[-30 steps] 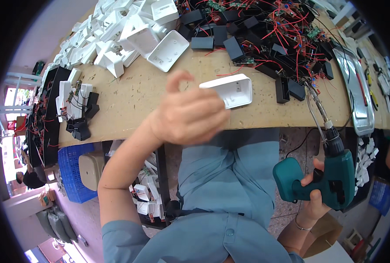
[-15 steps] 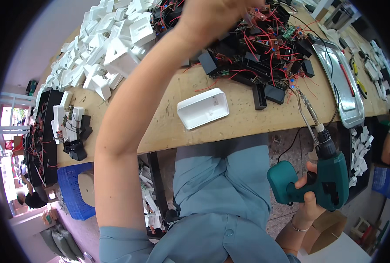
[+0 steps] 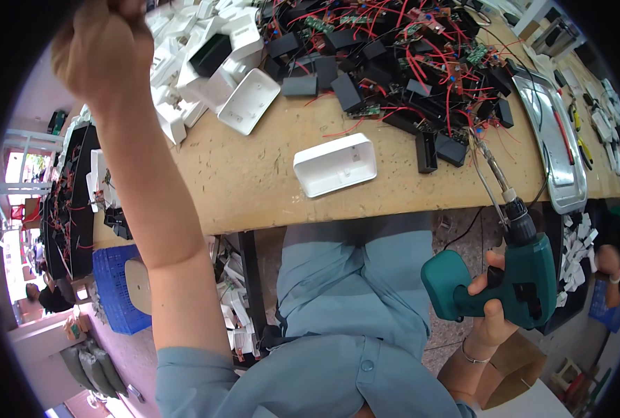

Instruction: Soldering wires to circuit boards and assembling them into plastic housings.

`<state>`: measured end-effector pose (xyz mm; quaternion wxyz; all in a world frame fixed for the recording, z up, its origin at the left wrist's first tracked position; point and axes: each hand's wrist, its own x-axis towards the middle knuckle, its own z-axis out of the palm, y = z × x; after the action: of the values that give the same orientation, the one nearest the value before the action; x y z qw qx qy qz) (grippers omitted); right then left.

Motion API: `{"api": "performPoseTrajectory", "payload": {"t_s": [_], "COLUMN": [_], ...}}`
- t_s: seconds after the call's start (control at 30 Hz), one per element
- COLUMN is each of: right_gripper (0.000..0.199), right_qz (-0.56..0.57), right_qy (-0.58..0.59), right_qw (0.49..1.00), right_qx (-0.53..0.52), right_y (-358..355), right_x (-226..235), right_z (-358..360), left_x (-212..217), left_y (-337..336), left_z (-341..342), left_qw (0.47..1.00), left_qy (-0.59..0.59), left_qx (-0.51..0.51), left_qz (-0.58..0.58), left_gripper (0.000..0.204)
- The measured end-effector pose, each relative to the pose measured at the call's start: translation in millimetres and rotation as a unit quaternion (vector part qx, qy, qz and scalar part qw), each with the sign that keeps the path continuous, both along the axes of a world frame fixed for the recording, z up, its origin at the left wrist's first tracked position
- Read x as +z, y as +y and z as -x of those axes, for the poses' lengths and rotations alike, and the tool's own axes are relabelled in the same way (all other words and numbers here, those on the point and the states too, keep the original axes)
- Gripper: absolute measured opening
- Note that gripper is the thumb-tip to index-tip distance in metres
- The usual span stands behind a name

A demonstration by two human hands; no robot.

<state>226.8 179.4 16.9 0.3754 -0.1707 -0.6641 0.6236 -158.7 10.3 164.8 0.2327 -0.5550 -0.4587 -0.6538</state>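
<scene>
My right hand point(image 3: 492, 322) grips a green pistol-shaped soldering gun point(image 3: 533, 279), one finger at its trigger. Its long metal tip and thin feed tube point up over the table's front edge, towards the black parts. At the upper left, my left hand point(image 3: 108, 59) is raised beside the pile of white plastic cases point(image 3: 167, 66). Its fingers are curled closed, and whatever they hold is hidden. An open white case point(image 3: 336, 167) lies alone before me on the wooden table point(image 3: 247, 188). Another white case point(image 3: 249, 102) rests at the pile's edge, near a black box point(image 3: 211, 54).
Black boxes with red wires and small circuit boards point(image 3: 407, 83) are heaped at the back. To the right lies a metal tray point(image 3: 554, 160) with a red tool in it. A blue crate point(image 3: 118, 292) stands below on the left. Other people work at both sides.
My left hand has swung left, from above the wired black boxes to beside the white cases. The view has shifted slightly. My right hand still holds the soldering gun in about the same place.
</scene>
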Motion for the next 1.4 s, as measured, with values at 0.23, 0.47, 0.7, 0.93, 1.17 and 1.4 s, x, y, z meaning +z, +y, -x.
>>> {"api": "performPoseTrajectory", "payload": {"t_s": [0.23,0.47,0.7,0.93,1.17,1.4], "right_gripper": [0.067,0.066,0.066,0.066,0.065,0.068], "right_qz": [0.047,0.112,0.123,0.106,0.115,0.024], "right_qy": [0.02,0.011,0.006,-0.008,-0.01,-0.021], "right_qw": [0.996,0.983,0.977,0.983,0.982,0.993], "right_qx": [0.076,0.144,0.176,0.151,0.152,0.113], "right_y": [-11.4,-24.2,-25.0,-18.3,-14.6,-19.5], "right_x": [-9.2,-15.6,-17.8,-21.6,-29.3,-23.0], "right_z": [36.1,67.8,75.7,65.0,39.4,17.6], "left_x": [-113.9,-166.4,-173.4,-180.2,-176.8,-184.8], "left_y": [-24.3,-24.2,-6.5,-8.3,-8.7,-1.1], "left_z": [-89.9,-152.3,-158.2,-157.3,-173.3,-176.1], "left_qw": [0.89,0.923,0.949,0.919,0.917,0.915], "left_qy": [0.123,0.004,-0.024,0.139,0.098,0.065], "left_qx": [0.215,0.09,0.129,0.197,0.203,0.302], "left_qz": [0.383,0.375,0.288,0.312,0.329,0.258], "left_gripper": [0.034,0.038,0.02,0.028,0.019,0.016]}}
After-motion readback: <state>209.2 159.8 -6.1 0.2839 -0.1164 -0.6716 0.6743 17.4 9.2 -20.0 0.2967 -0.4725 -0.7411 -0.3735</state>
